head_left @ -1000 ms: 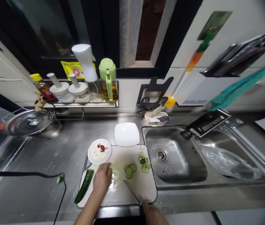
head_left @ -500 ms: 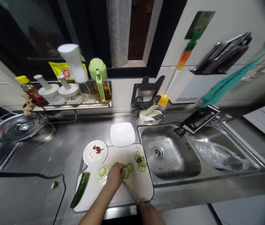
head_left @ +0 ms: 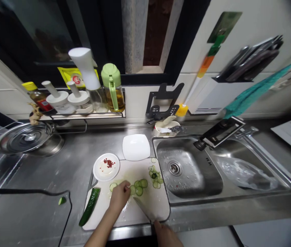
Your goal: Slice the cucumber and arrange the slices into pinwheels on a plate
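My left hand (head_left: 120, 196) is over the middle of the white cutting board (head_left: 125, 218), its fingers curled together; what they hold, if anything, is hidden. Right beside its fingertips, a short overlapping row of cucumber slices (head_left: 139, 190) lies on the board. My right hand (head_left: 166, 235), at the board's front edge, is closed around the handle of a knife (head_left: 142, 209). The blade rests low over the board, its tip pointing toward the slices. An uncut length of cucumber (head_left: 90, 206) lies along the left side. More slices and scraps (head_left: 155, 176) are heaped at the right edge.
A white plate with chopped red bits (head_left: 106, 175) overlaps the board's back left corner. Behind the board sits a square white plate (head_left: 136, 147). The double sink (head_left: 186, 178) is on the right. A cucumber end (head_left: 62, 200) lies on the steel counter at left.
My left hand has drawn back leftward, leaving the cucumber slices more spread out and visible. My right hand and the knife stay nearly in place. The view has shifted slightly.
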{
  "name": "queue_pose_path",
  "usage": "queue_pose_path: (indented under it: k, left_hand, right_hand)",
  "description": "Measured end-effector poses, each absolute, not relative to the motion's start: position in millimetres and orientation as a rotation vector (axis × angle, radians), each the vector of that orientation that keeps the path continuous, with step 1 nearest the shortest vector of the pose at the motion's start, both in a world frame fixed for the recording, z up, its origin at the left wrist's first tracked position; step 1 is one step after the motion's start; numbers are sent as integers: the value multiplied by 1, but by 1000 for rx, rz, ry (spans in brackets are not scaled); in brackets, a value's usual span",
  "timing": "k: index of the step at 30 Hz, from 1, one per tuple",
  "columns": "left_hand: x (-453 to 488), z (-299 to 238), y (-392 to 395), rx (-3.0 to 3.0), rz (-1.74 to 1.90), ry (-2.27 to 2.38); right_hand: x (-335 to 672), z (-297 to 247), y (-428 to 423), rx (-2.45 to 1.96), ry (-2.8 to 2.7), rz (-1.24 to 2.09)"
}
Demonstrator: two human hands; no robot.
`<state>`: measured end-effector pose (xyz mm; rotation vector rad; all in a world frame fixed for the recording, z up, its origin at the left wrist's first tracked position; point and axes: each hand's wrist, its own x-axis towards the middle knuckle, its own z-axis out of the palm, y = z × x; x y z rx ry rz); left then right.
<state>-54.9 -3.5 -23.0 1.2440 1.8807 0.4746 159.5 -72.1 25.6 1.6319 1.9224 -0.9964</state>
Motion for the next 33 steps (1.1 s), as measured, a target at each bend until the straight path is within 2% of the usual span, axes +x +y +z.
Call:
queue_pose_path:
  k: [17,33]
  left_hand:
    - [-69,-26,-21,1187,395,2015]
    - [-70,-23,-18,1157,347,2014]
  right_hand:
    - [123,46,-55,1588,1920,-1001]
    - [120,21,-64,1632,1952,-960]
